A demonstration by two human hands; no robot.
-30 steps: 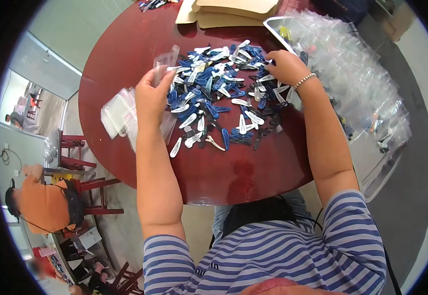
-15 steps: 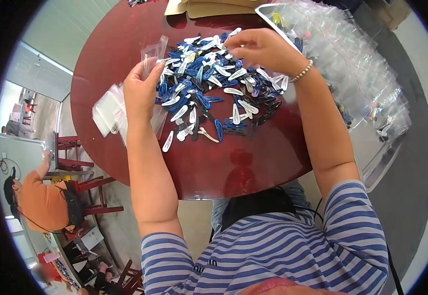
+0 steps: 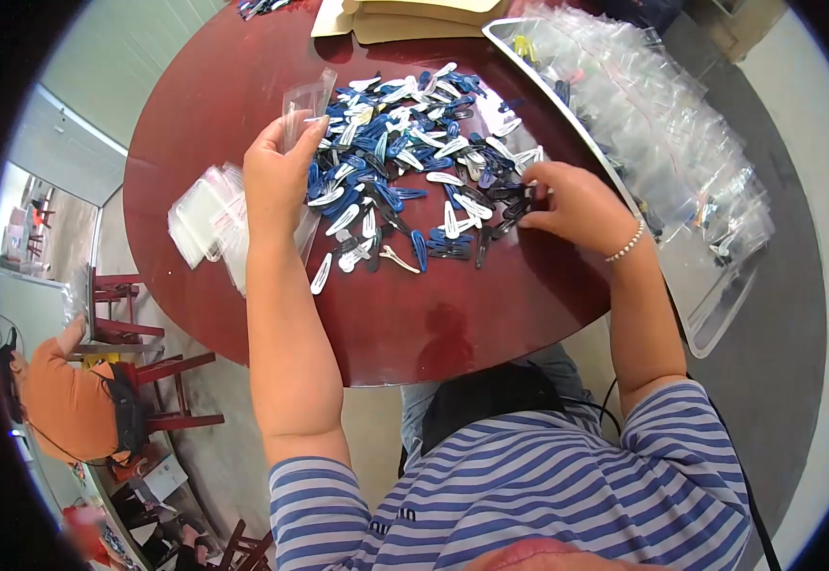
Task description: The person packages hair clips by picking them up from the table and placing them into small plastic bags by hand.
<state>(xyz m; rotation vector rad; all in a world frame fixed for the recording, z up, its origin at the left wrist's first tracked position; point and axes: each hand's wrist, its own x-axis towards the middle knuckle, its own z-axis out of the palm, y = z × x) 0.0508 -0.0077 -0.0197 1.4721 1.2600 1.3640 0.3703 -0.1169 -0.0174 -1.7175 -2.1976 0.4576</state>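
Left hand [image 3: 279,176] and right hand [image 3: 581,211] at a round, glossy dark-red wooden tabletop [image 3: 207,124]. The left hand pinches a clear, flat plastic bag [image 3: 308,100] between thumb and fingers; gripped low, the bag stands above the fingertips, presumably so that its upper part stays unobstructed. The right hand is curled, thumb and fingers narrowly parted around dark clips at the near right edge of a loose heap of blue, white and black teardrop-shaped hair clips [image 3: 405,152]; whether it grips one cannot be told. The heap lies between the hands, probably so that either can reach it. One slender beige clip [image 3: 398,259] lies at its near edge. Overlapping translucent plastic sleeves [image 3: 195,228] rest left of the left forearm, apparently kept clear of the clips. To the right, a white-rimmed tray [image 3: 557,109] bears many clear plastic packets [image 3: 662,133], some with coloured pieces inside. Folded tan cardboard [image 3: 424,21] lies at the far edge.
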